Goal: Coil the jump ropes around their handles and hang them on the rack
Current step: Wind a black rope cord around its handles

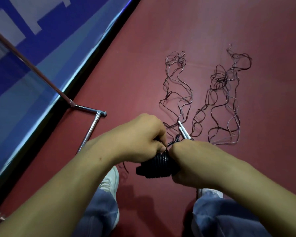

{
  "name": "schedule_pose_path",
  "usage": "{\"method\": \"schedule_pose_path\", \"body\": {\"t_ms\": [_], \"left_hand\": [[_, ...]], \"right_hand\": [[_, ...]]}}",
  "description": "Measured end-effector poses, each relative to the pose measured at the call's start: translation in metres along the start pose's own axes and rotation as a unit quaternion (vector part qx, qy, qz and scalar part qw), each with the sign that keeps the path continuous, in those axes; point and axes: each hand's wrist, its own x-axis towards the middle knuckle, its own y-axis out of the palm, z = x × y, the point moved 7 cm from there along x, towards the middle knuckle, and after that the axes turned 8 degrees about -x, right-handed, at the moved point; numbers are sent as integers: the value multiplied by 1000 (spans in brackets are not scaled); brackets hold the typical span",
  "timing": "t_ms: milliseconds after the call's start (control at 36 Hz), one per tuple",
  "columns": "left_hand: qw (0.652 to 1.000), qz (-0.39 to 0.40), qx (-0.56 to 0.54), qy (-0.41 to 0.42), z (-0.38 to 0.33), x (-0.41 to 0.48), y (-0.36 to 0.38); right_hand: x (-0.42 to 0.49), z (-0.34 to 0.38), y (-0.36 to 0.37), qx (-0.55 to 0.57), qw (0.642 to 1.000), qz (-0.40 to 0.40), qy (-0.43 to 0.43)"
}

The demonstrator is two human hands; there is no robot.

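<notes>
— Forearms fill the bottom of my feed, jeans under them. Both hands meet over the black handles, held above the floor in front of the knees.

— How are they gripping?

— My left hand pinches the cord at the far end of the handles, thumb and fingers curled on it. My right hand wraps the handles from the other side. The two hands are almost touching.

— Coil done?

— Hard to say. Ribs show on the handles, and they may be wound cord or moulded grip; it's too dark to tell. A thin strand hangs below the left wrist, so I judge the end isn't tucked yet.

— So what goes wrong?

— That pinch. If it slackens before the end is secured, the turns could spring loose, because the cord looks stiff and wavy. Also, white handles lie on the floor just beyond my right hand, with two loose ropes trailing away. A dangling strand could snag them and drag a tangle along.

— And the rack?

— The rack has its base bar on the floor to the left, near my shoe. Turning that way, a foot could catch it.
</notes>
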Motion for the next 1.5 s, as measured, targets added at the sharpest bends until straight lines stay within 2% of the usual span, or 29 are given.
{"method": "schedule_pose_path", "body": {"t_ms": [28,56,194,278,472,611,750,889,1000,1139,1278,1417,1500], "left_hand": [[1000,-13,6,8,-1,1,0],[1000,-19,18,15,-2,1,2],[997,-58,40,31,-5,0,0],[997,-77,17,12,0,1,-2],[990,-100,-72,-69,14,-2,-3],[979,-136,-126,-86,14,-3,-3],[969,-149,-179,-86,10,-5,2],[968,-153,-188,-57,3,-7,1],[976,-191,-98,47,-14,-10,-8],[945,-289,-3,155,-38,-23,-14],[914,-367,19,175,-47,-32,-12],[891,-418,-23,172,-49,-38,-12],[881,-446,-70,143,-46,-41,-15]], "right_hand": [[21,12,-15,23,998,-46,23],[22,18,-15,32,998,-48,3],[31,14,-10,38,996,-75,15],[34,13,-10,68,993,-92,19],[24,13,-15,46,988,-145,-9],[19,1,-15,137,976,-168,3],[22,-13,-11,222,961,-159,38],[28,-16,-9,231,957,-162,64],[32,-19,-10,231,952,-186,75],[27,-26,-26,258,934,-232,82],[20,-31,-38,269,915,-280,110],[16,-42,-41,301,904,-276,123],[12,-45,-43,322,895,-279,129]]}}
